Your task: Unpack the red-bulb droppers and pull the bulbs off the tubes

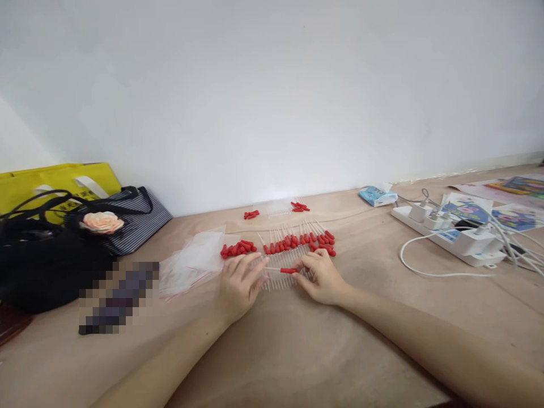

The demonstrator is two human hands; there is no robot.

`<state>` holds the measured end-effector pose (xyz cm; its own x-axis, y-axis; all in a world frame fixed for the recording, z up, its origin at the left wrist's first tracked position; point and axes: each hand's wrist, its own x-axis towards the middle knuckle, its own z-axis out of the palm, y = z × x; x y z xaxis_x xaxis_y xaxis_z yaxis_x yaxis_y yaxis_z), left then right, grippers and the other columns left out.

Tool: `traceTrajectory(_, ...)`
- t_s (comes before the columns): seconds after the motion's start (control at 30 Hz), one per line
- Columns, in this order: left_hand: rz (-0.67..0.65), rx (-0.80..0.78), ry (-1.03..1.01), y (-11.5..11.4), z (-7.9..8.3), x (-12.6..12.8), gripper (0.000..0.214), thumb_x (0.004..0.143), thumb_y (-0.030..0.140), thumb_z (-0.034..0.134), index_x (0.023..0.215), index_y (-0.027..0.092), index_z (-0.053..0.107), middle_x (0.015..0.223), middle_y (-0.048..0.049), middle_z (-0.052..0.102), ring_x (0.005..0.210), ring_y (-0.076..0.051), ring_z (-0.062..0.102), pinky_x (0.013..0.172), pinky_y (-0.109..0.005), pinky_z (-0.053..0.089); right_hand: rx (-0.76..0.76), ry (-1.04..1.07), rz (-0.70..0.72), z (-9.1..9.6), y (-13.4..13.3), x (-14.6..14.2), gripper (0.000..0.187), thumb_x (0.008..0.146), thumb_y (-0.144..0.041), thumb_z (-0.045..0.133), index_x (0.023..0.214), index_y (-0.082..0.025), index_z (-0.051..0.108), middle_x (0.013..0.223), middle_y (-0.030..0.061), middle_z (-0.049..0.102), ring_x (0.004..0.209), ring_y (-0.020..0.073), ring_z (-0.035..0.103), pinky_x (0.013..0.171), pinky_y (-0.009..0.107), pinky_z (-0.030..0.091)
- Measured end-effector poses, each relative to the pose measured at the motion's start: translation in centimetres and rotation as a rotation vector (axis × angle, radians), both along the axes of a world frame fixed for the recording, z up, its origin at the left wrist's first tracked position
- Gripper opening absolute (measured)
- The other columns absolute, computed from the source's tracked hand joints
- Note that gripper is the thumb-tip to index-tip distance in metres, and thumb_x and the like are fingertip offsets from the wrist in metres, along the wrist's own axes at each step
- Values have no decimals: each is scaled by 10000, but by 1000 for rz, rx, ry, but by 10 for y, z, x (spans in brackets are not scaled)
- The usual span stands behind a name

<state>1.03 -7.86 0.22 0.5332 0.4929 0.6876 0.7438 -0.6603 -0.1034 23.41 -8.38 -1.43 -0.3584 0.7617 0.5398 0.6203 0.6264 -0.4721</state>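
Note:
My left hand (pixel 240 280) pinches the clear thin stem of a small dropper (pixel 284 270). My right hand (pixel 319 275) pinches its red rubber bulb end, so the dropper is held level between both hands just above the wooden tabletop (pixel 297 351). Right behind my fingers lies a row of several droppers with red bulbs (pixel 297 242). A small heap of loose red bulbs (pixel 238 248) lies to the left of that row. Clear stems without bulbs lie under and between my hands.
Clear plastic bags (pixel 193 260) lie left of my hands. Black, striped and yellow bags (pixel 55 226) stand at the far left. A white power strip (pixel 459 235) with cables and printed sheets lies at the right. More red bulbs (pixel 300 207) rest near the wall.

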Motion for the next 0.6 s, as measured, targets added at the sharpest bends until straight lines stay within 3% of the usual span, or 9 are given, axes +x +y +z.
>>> traceTrajectory(0.1,-66,17,169,-2,0,6,173,817,236,471,920,251,609,901,-17,649,825,-169,536,796,-342,335,57,-24,55,1,-8,-4,76,759,-217,498,792,-182,556,671,-14,591,647,111,499,721,298,271)
traceTrajectory(0.23,-65,10,198,-11,1,8,171,824,221,454,826,244,624,713,6,646,671,-136,521,718,-318,309,165,-81,67,0,-13,-8,149,769,-295,508,850,-189,576,683,-5,592,683,127,480,730,314,257)
traceTrajectory(0.47,-123,66,169,-21,4,8,160,804,158,456,762,210,602,599,14,597,591,-126,475,667,-311,260,428,-145,99,-6,-9,-12,181,816,-283,465,797,-226,636,621,-3,585,639,124,413,726,350,233)
traceTrajectory(0.6,-108,72,218,-22,2,7,193,820,177,423,761,213,603,607,10,604,596,-128,481,675,-317,259,457,-158,121,-4,-12,-11,179,804,-251,468,753,-218,637,563,-10,559,631,125,399,740,362,233)
